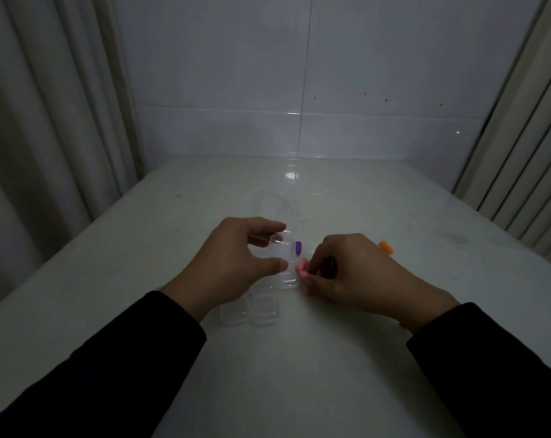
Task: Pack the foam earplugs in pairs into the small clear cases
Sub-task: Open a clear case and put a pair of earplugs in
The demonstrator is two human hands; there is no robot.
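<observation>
two curtains point(56, 121) flank a pale table point(299, 374) below a tiled wall point(362, 74).

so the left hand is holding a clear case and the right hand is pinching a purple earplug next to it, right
Not quite. In the head view the left hand does hold the clear case, but the right hand is pinching a pink earplug. The purple earplug lies untouched on the table.

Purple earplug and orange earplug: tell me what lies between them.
In the head view, the right hand lies between the purple earplug and the orange earplug, pinching a pink earplug.
</observation>
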